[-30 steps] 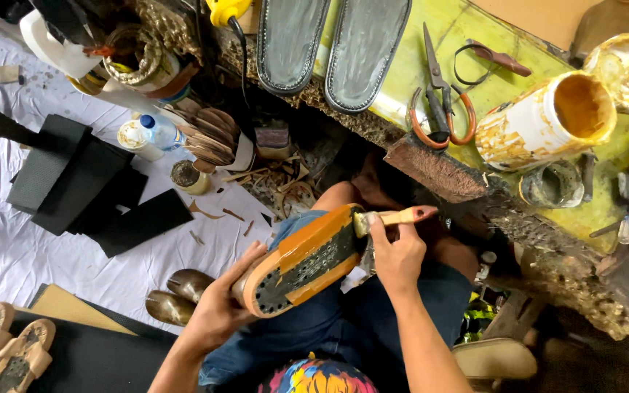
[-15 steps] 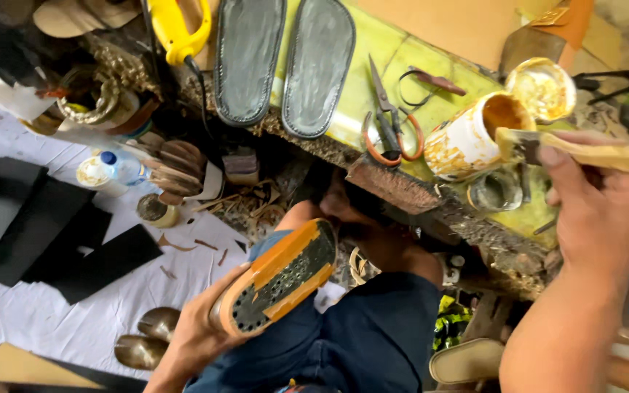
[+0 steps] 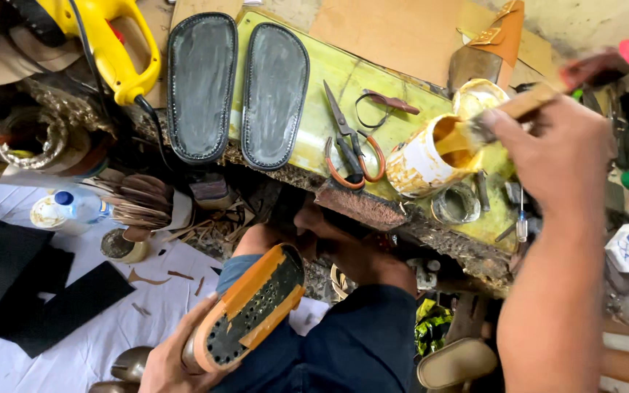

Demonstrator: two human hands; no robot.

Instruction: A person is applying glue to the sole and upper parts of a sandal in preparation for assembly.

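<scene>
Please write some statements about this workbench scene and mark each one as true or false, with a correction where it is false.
1. The right hand holds a brush with its bristles at the open glue can. True.
2. The left hand holds a pair of scissors. False: it holds a shoe sole with orange edges; the scissors lie on the green board.
3. Two dark insoles lie side by side on the board. True.
4. The glue can stands upright with its lid on. False: it is tilted and open, with yellowish glue visible inside.
5. A yellow power tool lies to the left of the insoles. True.
</scene>
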